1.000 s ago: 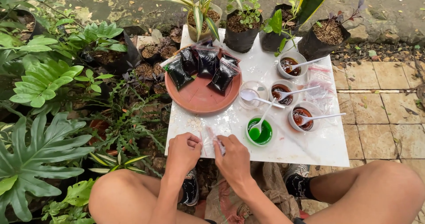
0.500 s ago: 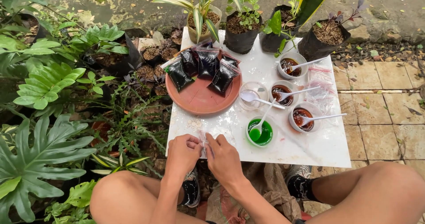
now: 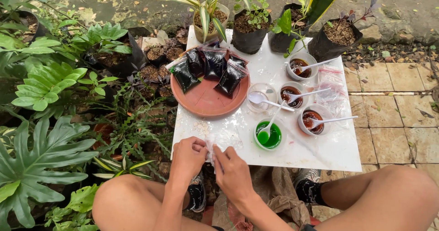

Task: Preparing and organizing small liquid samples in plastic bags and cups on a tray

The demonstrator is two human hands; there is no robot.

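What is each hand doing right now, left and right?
Left hand: fingers pinched shut on the small clear plastic bag at the near edge of the white table.
Right hand: fingers pinched on the same bag.

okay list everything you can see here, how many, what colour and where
board: one, white, on ground before the person
dish: one, terracotta, board's left rear
dark bags: about four, black contents, on dish
brown cups: three, each with white spoon, right side
green cup: one, white spoon, front middle
clear cup: one, white spoon, centre
empty bags: clear, right rear
potted plants: several, black pots, behind board
small bag: clear, between both hands
left hand: on small bag
right hand: on small bag
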